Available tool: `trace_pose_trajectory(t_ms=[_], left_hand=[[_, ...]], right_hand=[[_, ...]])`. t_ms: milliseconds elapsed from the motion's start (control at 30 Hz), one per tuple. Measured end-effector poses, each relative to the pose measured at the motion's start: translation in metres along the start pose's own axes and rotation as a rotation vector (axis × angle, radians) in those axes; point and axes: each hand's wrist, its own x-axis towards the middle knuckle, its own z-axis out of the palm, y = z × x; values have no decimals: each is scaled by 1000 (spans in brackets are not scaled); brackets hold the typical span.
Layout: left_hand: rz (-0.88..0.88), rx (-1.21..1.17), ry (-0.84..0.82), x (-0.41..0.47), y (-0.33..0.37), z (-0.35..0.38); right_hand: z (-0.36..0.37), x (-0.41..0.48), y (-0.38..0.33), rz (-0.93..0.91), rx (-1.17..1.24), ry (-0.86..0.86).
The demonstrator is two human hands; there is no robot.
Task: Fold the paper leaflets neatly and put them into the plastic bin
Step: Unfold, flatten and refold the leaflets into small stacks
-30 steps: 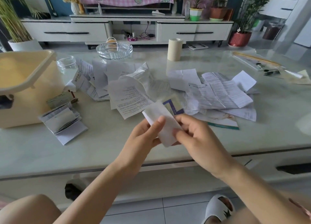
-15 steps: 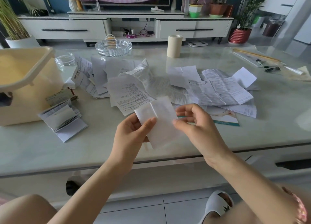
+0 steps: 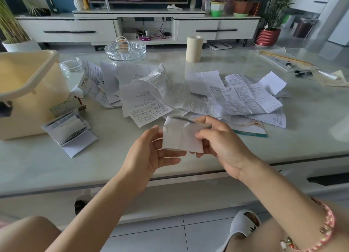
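A small folded white leaflet [image 3: 181, 136] is held upright above the table's front edge. My right hand [image 3: 221, 144] pinches its right side between thumb and fingers. My left hand [image 3: 151, 153] is beside its left edge with the fingers relaxed and spread, the thumb near the paper's edge. A heap of unfolded printed leaflets [image 3: 198, 96] lies across the middle of the table. A stack of folded leaflets [image 3: 69, 130] sits on the table by the cream plastic bin [image 3: 28, 93] at the far left.
The pale glass-topped table [image 3: 302, 134] also carries a glass ashtray [image 3: 125, 50], a small glass jar [image 3: 70, 66], a roll of tape [image 3: 194, 48] and pens with papers [image 3: 294, 66] at the far right. A TV cabinet and potted plants stand behind.
The leaflet has been folded shorter into a squarer shape. My left hand has loosened from pinching its left edge and now lies open beside it; my right hand keeps its pinch.
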Motion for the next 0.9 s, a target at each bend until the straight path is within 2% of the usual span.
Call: trace_pose_trajectory(t_ms=[133,267,333,467,567,667,800,900], left_hand=[[-131,88,-107,-1,3,-3],[9,242,-49,-3,0,-5],[106,310,14,-3,-3,-8],[315,457,163,-3,-2,-14],[427,533,211,-4,0,-18],[429,557,249,-4,2,-27],[378,617,257,-4,8,-42],[335,614,303,-6,15,-59]], right_hand=[[1,0,4,-148,-140,16],[8,0,7,-268,-257,27],[11,0,6,-260,-266,1],[16,1,-1,-135,-106,-73],[23,6,1,-148,-118,-108],[32,14,6,-159,-182,-114],[49,25,6,-144,-170,-36],[65,36,8,-118,-115,-48]])
